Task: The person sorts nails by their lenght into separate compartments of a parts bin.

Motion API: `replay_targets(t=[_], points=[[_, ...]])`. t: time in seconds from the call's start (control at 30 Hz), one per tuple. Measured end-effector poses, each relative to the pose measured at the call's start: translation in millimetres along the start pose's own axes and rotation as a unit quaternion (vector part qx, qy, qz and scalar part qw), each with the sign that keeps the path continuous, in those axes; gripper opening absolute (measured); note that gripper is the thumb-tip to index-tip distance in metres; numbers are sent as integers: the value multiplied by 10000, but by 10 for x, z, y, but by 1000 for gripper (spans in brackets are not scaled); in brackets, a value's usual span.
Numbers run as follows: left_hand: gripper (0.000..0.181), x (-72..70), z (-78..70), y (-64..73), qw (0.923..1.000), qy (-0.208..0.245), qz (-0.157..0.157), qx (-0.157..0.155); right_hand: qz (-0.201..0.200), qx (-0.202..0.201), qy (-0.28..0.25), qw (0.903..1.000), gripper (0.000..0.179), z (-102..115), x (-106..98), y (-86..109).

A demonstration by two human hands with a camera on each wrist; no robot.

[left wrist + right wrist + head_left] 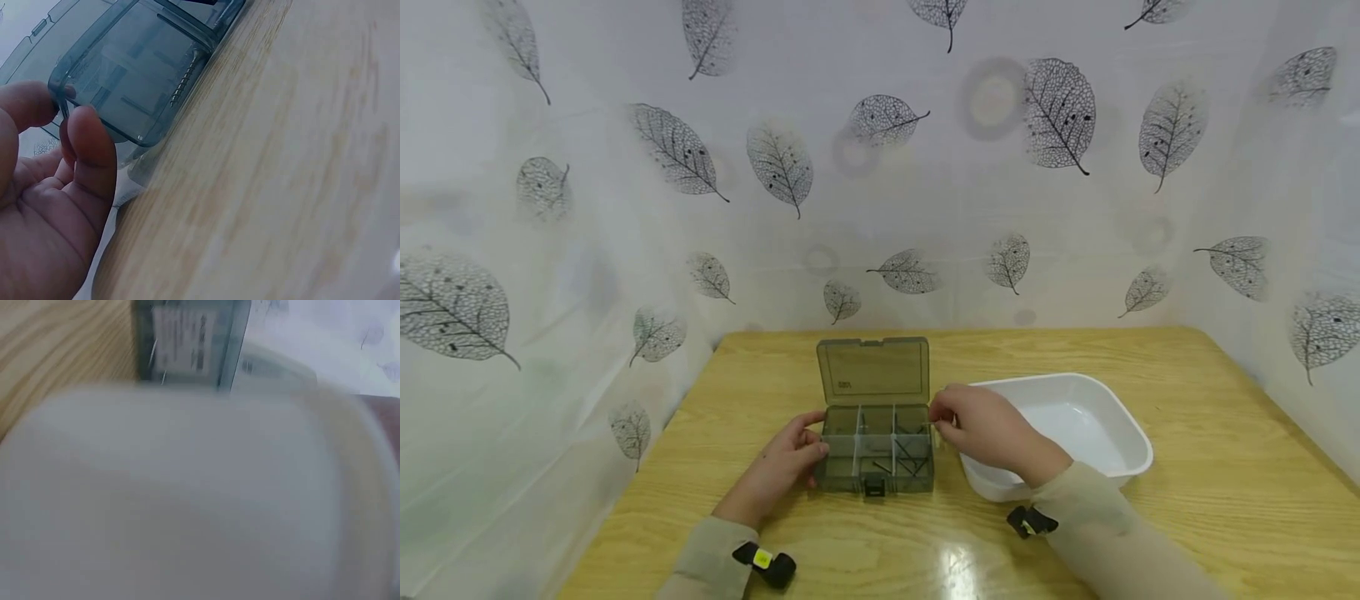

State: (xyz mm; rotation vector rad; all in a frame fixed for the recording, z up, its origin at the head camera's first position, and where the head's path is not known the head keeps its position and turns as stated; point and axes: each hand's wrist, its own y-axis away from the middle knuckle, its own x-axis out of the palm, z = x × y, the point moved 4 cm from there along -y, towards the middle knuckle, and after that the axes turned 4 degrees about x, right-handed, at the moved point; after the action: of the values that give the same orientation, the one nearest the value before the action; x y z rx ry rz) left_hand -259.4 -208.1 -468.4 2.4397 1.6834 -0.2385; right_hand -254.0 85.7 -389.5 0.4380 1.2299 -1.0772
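A grey see-through compartment box [875,487] stands on the table with its lid [872,371] raised at the back. Dark screws [912,458] lie in its right-hand compartments, and a threaded screw [184,80] shows through the wall in the left wrist view. My left hand [782,462] grips the box's left side, its thumb and fingers pinching the wall. At the box's right rim is my right hand [988,425], its fingers bent inward. Whether those fingertips hold anything is too small to tell; the right wrist view does not show them.
A white basin [1131,421] stands right of the box, under my right forearm; its blurred side fills most of the right wrist view. The wooden table [760,375] backs onto a leaf-printed curtain [955,200]. A label [184,339] shows on the box.
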Motion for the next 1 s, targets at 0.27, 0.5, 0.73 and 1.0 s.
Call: replay_targets(t=[0.27,0.5,0.73,1.0], points=[[57,-7,7,-10,10000,24,42,-20,237,-50,58,9997,10,282,127,-210],[57,-10,12,-10,10000,43,67,18,478,-95,200,9986,15,457,214,-401],[56,-25,4,-2,10000,68,31,41,599,-251,215,9977,15,638,267,-593],[55,-3,18,-18,9999,98,64,35,726,-268,227,9967,19,757,342,-721]])
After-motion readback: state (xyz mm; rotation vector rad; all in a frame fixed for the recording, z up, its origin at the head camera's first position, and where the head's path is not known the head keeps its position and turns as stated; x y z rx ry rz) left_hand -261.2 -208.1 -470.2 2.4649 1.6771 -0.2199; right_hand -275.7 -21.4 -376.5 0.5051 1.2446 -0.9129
